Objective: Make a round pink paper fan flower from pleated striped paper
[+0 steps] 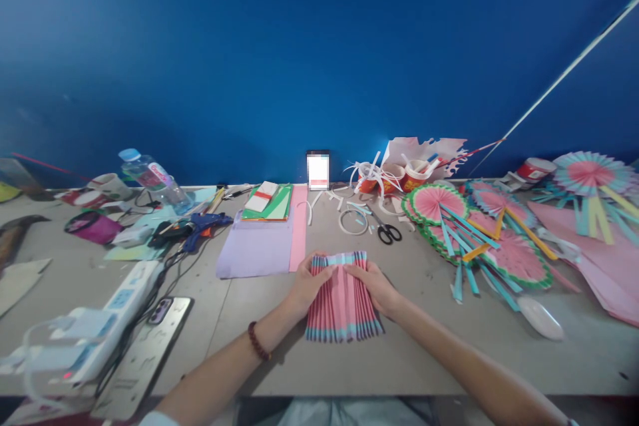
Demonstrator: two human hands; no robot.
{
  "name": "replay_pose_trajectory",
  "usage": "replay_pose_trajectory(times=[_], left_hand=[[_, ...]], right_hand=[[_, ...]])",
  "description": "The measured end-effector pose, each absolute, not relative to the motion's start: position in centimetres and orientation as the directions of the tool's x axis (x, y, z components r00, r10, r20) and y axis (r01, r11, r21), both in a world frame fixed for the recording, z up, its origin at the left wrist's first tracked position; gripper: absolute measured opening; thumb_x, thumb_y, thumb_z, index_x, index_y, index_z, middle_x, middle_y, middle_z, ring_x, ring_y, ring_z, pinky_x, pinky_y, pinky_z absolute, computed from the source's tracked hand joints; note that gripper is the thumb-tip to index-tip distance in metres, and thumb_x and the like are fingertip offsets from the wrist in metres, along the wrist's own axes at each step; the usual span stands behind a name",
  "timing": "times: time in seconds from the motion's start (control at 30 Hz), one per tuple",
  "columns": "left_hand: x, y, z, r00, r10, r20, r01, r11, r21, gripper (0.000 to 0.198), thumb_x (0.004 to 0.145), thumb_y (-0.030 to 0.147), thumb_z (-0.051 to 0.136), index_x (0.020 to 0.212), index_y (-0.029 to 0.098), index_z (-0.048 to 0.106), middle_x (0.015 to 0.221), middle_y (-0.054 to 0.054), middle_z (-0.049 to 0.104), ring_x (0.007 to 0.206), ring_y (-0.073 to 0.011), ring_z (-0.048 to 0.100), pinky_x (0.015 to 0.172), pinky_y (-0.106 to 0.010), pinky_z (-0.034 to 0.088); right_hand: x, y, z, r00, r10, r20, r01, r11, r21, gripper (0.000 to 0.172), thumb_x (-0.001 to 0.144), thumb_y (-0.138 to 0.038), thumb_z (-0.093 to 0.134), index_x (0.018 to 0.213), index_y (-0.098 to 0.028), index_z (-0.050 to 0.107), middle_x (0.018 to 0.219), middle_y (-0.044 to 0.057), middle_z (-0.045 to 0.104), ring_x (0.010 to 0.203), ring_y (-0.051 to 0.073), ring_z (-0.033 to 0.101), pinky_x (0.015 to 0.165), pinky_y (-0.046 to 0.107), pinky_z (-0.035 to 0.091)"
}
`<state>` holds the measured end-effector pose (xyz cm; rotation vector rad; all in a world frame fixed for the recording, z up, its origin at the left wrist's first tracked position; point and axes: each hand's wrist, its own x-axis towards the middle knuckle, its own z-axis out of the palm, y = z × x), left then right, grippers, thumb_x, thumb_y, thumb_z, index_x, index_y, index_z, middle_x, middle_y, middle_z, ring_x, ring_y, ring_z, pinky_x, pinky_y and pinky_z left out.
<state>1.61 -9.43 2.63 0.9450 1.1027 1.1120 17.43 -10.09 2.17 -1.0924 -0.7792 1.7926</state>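
Note:
Pleated pink paper with blue bands along its top and bottom edges is held upright over the near middle of the table. My left hand grips its left side, thumb across the front and fingers behind. On the other side, my right hand grips it the same way, thumb near the top edge. Both thumbs point inward at the folds, which are bunched at the sides and wider in the middle. Fingers behind the paper are mostly hidden. A beaded bracelet is on my left wrist.
Beyond my hands are scissors, purple sheets and a propped phone. Finished paper fans and a white spoon-shaped piece lie right. Left are a power strip, another phone, a blue glue gun and a bottle.

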Motion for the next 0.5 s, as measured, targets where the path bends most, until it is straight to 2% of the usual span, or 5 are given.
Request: replay_pose_trajectory(times=[0.27,0.4,0.5], left_hand=[[1.49,-9.30,3.02,0.105,0.976,-0.190,-0.182,0.207,0.961,0.030,0.060,0.033,0.077,0.078,0.019,0.059,0.066,0.004,0.054,0.058,-0.0100,0.049,0.061,-0.022,0.042],[1.67,-9.27,3.29,0.106,0.987,-0.117,-0.142,0.132,0.981,0.027,0.059,0.031,0.078,0.078,0.019,0.063,0.078,-0.001,0.061,0.072,-0.0144,0.055,0.067,-0.023,0.045],[1.91,-9.45,3.44,0.113,0.991,-0.067,-0.093,0.078,0.993,0.025,0.060,0.034,0.077,0.076,0.020,0.064,0.078,-0.002,0.062,0.075,-0.0162,0.056,0.070,-0.024,0.045]], right_hand=[[17.53,-10.08,2.30,-0.223,0.894,-0.389,-0.354,-0.446,-0.822,0.031,0.061,-0.043,0.078,0.072,-0.018,0.063,0.071,0.004,0.071,0.070,0.022,0.068,0.068,0.033,0.053],[17.88,-9.99,2.26,-0.140,0.934,-0.329,-0.344,-0.358,-0.868,0.035,0.060,-0.044,0.079,0.076,-0.018,0.064,0.066,-0.001,0.067,0.061,0.016,0.062,0.062,0.027,0.049],[17.96,-9.97,2.29,-0.107,0.950,-0.294,-0.296,-0.312,-0.903,0.037,0.060,-0.047,0.078,0.077,-0.018,0.064,0.066,-0.002,0.064,0.062,0.014,0.058,0.061,0.026,0.046]])
